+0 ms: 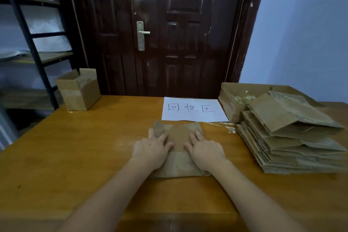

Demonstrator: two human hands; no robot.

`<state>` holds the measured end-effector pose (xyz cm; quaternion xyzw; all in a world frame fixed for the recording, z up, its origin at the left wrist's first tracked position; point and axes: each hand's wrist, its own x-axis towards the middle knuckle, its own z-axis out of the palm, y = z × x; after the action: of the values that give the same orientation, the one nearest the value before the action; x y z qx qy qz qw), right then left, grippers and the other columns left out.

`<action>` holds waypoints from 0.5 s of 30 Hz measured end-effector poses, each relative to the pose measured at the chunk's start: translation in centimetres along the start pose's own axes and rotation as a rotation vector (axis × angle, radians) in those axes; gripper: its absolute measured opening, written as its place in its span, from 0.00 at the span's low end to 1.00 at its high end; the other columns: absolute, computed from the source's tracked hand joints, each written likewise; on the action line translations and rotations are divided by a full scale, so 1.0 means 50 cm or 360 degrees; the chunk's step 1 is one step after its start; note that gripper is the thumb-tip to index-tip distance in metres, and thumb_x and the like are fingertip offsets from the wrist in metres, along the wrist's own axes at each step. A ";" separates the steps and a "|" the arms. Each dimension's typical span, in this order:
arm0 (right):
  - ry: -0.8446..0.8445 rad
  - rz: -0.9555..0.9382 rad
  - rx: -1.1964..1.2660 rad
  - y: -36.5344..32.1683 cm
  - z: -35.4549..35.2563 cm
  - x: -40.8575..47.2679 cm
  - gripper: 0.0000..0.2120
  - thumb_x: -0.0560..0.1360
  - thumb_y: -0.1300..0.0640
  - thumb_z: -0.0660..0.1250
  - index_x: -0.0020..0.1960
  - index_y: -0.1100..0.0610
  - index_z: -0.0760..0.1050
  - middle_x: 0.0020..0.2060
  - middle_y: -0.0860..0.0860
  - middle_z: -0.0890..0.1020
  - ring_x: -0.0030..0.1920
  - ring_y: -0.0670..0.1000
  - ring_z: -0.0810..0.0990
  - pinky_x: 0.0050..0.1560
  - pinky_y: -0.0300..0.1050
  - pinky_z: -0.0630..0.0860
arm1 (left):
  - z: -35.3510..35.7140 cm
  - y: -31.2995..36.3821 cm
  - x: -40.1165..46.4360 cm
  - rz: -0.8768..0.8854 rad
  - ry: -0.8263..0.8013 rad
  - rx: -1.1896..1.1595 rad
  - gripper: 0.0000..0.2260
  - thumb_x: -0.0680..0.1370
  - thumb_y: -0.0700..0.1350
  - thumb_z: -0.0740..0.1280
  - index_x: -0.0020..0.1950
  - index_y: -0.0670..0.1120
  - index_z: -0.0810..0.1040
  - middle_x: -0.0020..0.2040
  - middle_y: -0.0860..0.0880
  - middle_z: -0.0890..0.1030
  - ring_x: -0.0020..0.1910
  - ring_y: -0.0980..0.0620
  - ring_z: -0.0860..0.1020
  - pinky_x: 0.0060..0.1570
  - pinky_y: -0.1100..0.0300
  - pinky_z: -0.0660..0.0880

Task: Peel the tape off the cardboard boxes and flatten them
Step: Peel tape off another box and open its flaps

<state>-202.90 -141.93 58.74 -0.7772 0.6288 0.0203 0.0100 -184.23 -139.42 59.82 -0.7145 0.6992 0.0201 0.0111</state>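
A flattened brown cardboard box [178, 137] lies on the wooden table [75, 156] in front of me. My left hand [150, 149] presses palm-down on its left side, fingers spread. On its right side rests my right hand [206, 149], also flat with fingers apart. Both hands lie on top of the cardboard without gripping it. One upright box [79, 92] with open flaps stands at the table's far left corner.
A tall stack of flattened boxes [293, 137] sits at the right, beside an open carton [237, 98] holding crumpled tape. A white paper sign [194, 109] with handwriting lies at the back centre. Tape scraps [228, 128] lie near it. A dark door and metal shelving stand behind.
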 end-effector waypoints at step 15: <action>-0.0081 -0.0074 0.0155 0.016 0.031 0.012 0.33 0.84 0.38 0.40 0.83 0.54 0.42 0.83 0.52 0.43 0.82 0.53 0.40 0.81 0.56 0.42 | 0.069 -0.028 0.054 0.0146 -0.0034 -0.0137 0.37 0.83 0.68 0.40 0.85 0.46 0.41 0.85 0.47 0.41 0.84 0.49 0.42 0.82 0.45 0.43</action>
<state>-203.62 -142.60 57.19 -0.7894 0.6104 0.0093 0.0641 -182.83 -141.95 56.21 -0.6814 0.7295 0.0583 -0.0130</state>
